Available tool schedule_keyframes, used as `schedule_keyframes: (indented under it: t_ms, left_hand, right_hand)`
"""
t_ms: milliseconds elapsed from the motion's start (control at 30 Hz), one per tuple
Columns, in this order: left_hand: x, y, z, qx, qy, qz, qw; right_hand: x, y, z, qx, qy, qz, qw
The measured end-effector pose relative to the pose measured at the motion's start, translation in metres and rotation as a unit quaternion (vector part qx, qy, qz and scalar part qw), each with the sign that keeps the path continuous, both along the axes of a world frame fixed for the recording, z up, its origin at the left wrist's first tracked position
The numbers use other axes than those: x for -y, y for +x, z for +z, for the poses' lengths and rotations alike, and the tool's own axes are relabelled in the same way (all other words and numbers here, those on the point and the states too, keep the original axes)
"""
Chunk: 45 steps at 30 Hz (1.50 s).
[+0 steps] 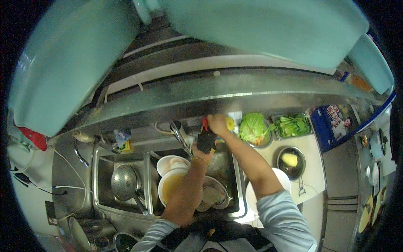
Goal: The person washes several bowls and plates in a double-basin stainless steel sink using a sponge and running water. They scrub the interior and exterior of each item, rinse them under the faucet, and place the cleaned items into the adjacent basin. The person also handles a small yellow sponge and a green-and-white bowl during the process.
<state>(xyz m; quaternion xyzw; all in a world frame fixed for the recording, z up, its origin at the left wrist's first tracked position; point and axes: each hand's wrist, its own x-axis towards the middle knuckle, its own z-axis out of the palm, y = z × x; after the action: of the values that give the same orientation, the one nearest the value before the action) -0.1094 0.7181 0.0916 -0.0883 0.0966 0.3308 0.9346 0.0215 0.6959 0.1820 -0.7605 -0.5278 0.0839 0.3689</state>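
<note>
My left hand [201,151] grips a dark object [206,141] over the right sink basin [225,160]. The object has a red top [205,123] and looks like a bottle, though its shape is partly covered. At that top, the curled fingers of my right hand [218,125] close on the red part. Just beyond the right hand shows a yellow item [229,123]. Below my left forearm, a white bowl [161,189] of yellowish liquid sits in the basin, partly hidden by the arm. More bowls [217,193] lie to the right of that forearm.
A metal strainer [122,182] lies in the left basin, beside the faucet [181,135]. On the right counter are lettuce [252,127], a tray of cut greens [292,126] and a pan [294,171] holding a peeled potato [289,160]. A metal shelf edge [220,96] and greenish tubs [267,28] overhang the workspace.
</note>
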Motion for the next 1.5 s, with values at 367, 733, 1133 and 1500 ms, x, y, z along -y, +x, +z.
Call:
schedule_keyframes:
  t_ms: [367, 733, 1133, 1500]
  left_hand:
    - [0.063, -0.079, 0.049, -0.021, 0.060, -0.084, 0.994]
    - [0.072, -0.174, 0.078, -0.076, 0.194, -0.081, 0.975]
    - [0.143, -0.196, 0.179, -0.315, 0.869, 0.091, 0.371]
    - [-0.001, -0.193, 0.095, -0.303, 0.665, -0.193, 0.655]
  right_hand:
    - [0.423, -0.148, -0.061, 0.073, -0.292, 0.002, 0.954]
    - [0.390, -0.141, -0.037, 0.119, -0.334, -0.078, 0.932]
    - [0.275, -0.168, -0.032, -0.333, 0.078, -0.154, 0.927]
    - [0.258, -0.208, -0.061, -0.426, 0.117, -0.088, 0.893]
